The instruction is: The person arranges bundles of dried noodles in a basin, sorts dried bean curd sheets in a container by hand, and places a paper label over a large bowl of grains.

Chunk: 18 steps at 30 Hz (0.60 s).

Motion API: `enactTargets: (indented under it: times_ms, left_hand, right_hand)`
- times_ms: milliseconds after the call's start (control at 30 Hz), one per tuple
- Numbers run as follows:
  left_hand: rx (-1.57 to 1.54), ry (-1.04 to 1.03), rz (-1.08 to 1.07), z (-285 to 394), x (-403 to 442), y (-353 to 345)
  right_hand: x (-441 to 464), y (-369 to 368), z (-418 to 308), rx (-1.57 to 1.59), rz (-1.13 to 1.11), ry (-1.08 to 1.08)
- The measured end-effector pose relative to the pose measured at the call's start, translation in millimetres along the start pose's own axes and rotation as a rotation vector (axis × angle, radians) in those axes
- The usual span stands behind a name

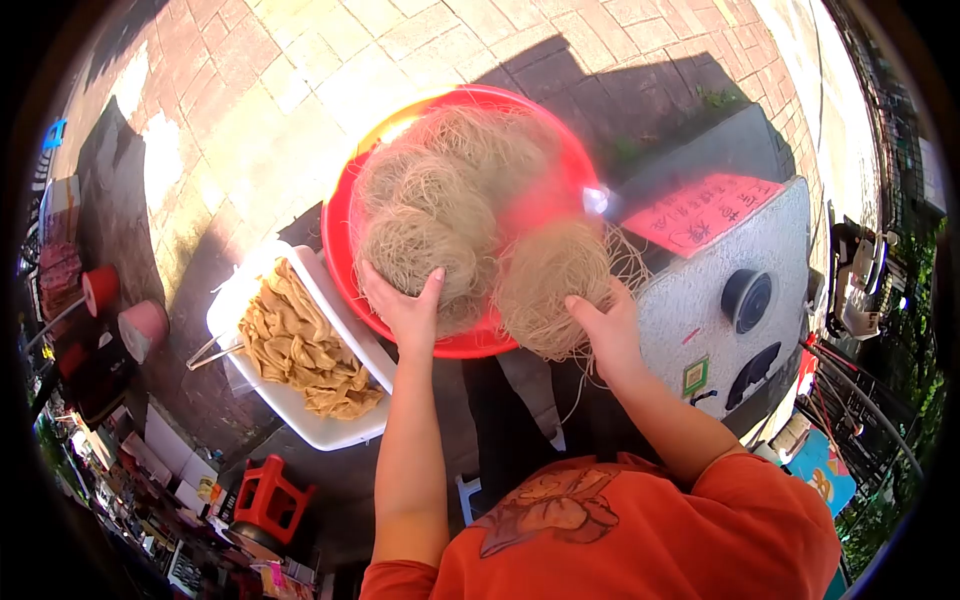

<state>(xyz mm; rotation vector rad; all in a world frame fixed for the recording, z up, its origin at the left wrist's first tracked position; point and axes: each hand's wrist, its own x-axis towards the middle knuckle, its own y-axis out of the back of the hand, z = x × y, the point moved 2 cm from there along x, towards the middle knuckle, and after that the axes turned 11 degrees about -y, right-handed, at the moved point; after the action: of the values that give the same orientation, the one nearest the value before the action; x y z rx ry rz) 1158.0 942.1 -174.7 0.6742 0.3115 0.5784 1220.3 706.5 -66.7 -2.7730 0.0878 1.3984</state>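
Observation:
A round red basin (580, 150) holds several tangled bundles of thin, pale brown dried noodles (460, 150). My left hand (403, 305) rests on the nearest bundle on the left side of the basin, thumb and fingers spread apart around its lower edge. At the basin's right front, my right hand (612, 325) grips a separate noodle bundle (550, 285), thumb on top. This bundle overlaps the rim, and loose strands hang from it toward the right and downward. The fingers under both bundles are partly hidden.
Left of the basin stands a white tub (335, 435) of brown, folded soft pieces (300, 345), with metal tongs (215, 352) at its edge. To the right, a white foam box (690, 300) bears a pink handwritten sign (700, 212) and a dark round container (748, 300). A red stool (270, 500) sits lower left.

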Motion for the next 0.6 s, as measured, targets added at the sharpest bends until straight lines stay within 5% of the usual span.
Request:
enactTargets:
  times_ms: [333, 500, 600]
  left_hand:
    - [-0.045, 0.006, -0.022, -5.6, 4.9, 0.8]
    - [-0.090, -0.013, -0.006, 1.1, -12.9, 3.4]
    - [-0.019, -0.008, -0.015, 9.5, -32.8, 4.4]
  right_hand:
    - [-2.8, -23.5, -66.7, -0.198, -0.234, 0.203]
    - [142.2, -36.1, -63.8, -0.505, -0.499, 0.015]
    - [250.6, -43.4, -13.4, -0.765, -0.274, 0.294]
